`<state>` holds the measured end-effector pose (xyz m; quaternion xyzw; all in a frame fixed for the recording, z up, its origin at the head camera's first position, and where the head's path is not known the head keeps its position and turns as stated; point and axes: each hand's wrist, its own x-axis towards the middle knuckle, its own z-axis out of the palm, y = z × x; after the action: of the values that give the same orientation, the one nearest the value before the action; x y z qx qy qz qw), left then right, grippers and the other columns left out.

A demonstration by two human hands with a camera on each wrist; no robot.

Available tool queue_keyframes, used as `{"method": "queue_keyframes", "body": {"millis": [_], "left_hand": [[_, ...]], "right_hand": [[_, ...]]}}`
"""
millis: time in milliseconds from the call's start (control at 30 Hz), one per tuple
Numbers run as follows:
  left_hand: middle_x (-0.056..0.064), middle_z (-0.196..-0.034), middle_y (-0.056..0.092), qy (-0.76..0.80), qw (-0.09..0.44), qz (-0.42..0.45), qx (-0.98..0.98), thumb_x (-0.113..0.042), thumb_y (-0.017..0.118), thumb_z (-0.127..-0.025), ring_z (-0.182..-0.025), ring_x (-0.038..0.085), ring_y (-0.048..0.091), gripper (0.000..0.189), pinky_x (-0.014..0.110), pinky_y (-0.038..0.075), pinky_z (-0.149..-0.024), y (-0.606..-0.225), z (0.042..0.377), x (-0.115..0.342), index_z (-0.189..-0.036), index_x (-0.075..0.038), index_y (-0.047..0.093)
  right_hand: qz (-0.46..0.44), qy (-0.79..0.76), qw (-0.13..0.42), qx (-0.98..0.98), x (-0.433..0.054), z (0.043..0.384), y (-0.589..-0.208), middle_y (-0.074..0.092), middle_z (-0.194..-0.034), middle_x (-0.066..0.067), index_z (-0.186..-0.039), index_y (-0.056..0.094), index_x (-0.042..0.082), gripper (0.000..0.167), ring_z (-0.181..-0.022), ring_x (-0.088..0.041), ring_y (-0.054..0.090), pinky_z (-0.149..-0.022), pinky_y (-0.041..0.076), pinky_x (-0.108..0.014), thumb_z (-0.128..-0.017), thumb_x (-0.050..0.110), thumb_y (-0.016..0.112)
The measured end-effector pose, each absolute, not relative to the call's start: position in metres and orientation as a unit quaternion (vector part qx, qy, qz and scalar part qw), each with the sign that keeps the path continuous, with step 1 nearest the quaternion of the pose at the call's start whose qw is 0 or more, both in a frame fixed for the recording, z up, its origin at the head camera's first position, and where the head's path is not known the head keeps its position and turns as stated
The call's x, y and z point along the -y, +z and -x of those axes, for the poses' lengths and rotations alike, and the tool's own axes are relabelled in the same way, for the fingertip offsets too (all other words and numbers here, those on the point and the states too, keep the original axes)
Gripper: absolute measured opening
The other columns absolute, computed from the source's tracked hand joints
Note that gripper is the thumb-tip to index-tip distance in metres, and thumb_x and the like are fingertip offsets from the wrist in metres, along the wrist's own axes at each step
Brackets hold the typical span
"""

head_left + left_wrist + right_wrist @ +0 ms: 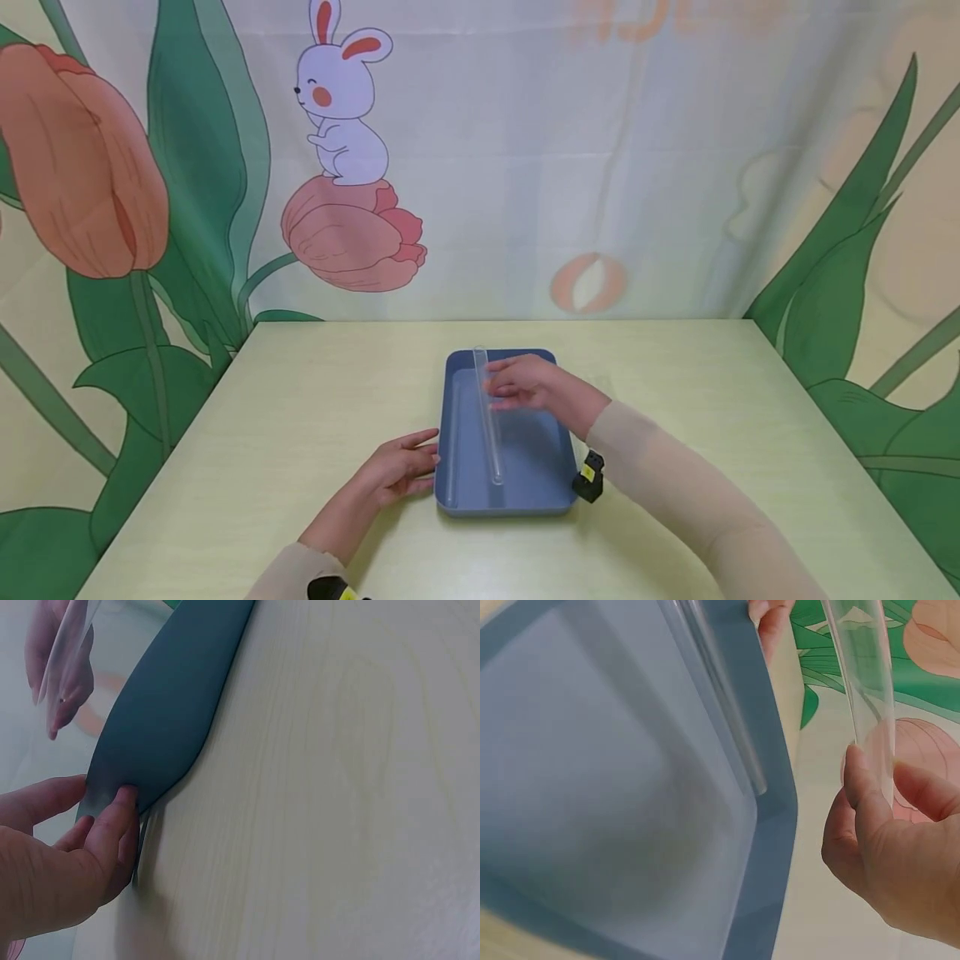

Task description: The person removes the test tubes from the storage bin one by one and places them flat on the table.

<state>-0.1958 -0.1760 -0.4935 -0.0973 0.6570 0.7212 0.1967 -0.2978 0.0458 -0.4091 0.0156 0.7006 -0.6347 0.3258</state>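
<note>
My right hand [521, 383] pinches a long, clear test tube [491, 437] between thumb and fingers above the blue tray [536, 458]. The tube slants, its lower end over the near part of the tray. A second clear test tube [724, 701] lies inside the tray along its left wall, seen in the right wrist view. At the tray's left side is my left hand [397, 471]; in the left wrist view its fingertips [126, 796] touch the outer wall, fingers loosely bent.
The tray rests on a pale wood-grain table [315, 400]. Behind it hangs a backdrop cloth [510, 167] printed with tulips and a rabbit. A black wrist camera [590, 477] sits beside the tray's right edge.
</note>
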Motion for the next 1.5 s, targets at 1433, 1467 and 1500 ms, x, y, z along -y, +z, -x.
{"method": "queue_keyframes", "body": {"millis": [1433, 1467, 1500], "left_hand": [[0.032, -0.157, 0.041, 0.718, 0.197, 0.098, -0.66, 0.003, 0.057, -0.097, -0.105, 0.015, 0.069, 0.062, 0.033, 0.062, -0.086, -0.493, 0.197, 0.175, -0.156, 0.003, 0.037], [0.032, -0.157, 0.041, 0.719, 0.197, 0.098, -0.66, 0.003, 0.057, -0.097, -0.104, 0.014, 0.069, 0.062, 0.032, 0.062, -0.086, -0.493, 0.197, 0.175, -0.156, 0.004, 0.037], [0.032, -0.157, 0.041, 0.719, 0.196, 0.098, -0.659, 0.003, 0.057, -0.097, -0.104, 0.014, 0.069, 0.062, 0.032, 0.062, -0.085, -0.493, 0.197, 0.175, -0.156, 0.004, 0.037]], "right_hand": [[0.03, -0.657, 0.304, -0.689, -0.165, 0.291, -0.379, 0.06, -0.113, 0.002, -0.161, 0.02, -0.004, 0.064, -0.087, -0.001, 0.065, -0.08, 0.06, -0.019, -0.104, 0.0, 0.049], [0.03, -0.658, 0.304, -0.688, -0.167, 0.291, -0.378, 0.059, -0.111, 0.003, -0.161, 0.02, -0.004, 0.064, -0.087, -0.001, 0.065, -0.08, 0.06, -0.019, -0.104, 0.0, 0.048], [0.032, -0.658, 0.304, -0.688, -0.169, 0.29, -0.378, 0.059, -0.111, 0.003, -0.161, 0.018, -0.005, 0.064, -0.087, 0.0, 0.064, -0.081, 0.06, -0.019, -0.104, 0.001, 0.048]]}}
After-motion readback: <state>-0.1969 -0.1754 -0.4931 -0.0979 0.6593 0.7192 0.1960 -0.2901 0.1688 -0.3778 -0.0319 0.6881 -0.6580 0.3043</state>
